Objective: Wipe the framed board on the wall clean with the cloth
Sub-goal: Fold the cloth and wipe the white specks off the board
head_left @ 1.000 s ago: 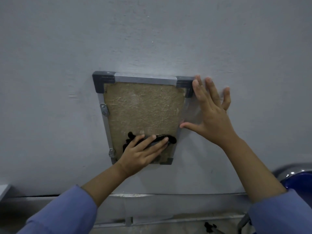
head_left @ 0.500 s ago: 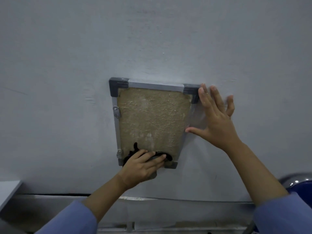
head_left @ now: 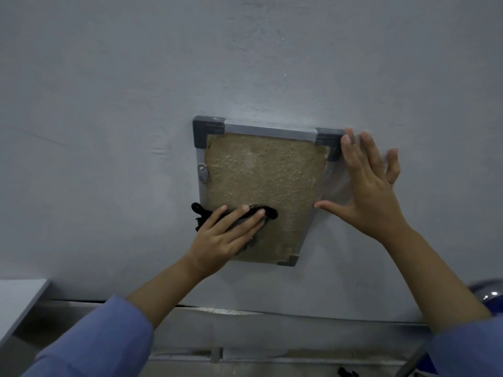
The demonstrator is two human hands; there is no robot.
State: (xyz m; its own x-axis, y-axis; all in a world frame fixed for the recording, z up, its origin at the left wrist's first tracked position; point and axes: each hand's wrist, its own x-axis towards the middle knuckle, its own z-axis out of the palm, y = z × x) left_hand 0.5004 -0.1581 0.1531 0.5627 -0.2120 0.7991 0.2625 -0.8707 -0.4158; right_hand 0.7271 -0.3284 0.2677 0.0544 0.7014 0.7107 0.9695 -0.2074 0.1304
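A rectangular board with a rough tan fibre face and a grey metal frame with dark plastic corner caps [head_left: 261, 191] hangs flat on the pale grey wall [head_left: 136, 104]. Its long axis runs up and down, the top edge looking wider than the bottom from this low angle, and its face points out toward the person.

The left hand [head_left: 226, 235] lies near the board's lower left corner, fingers stretched almost straight and close together — not curled into a grip — pressing a crumpled black cloth [head_left: 206, 213] flat against the tan face. The cloth spills out past the fingertips to the right and over the frame's left rail onto the wall.

The right hand [head_left: 370, 191] is spread wide, fingers fanned upward and thumb pointing left toward the frame's right rail; it holds nothing. Its palm rests on the wall just beside the frame, and the fingertips reach the upper right corner cap — the outlines there are blurred.

Both forearms wear blue sleeves [head_left: 103, 338]. Below the wall runs a grey metal ledge [head_left: 245, 317].
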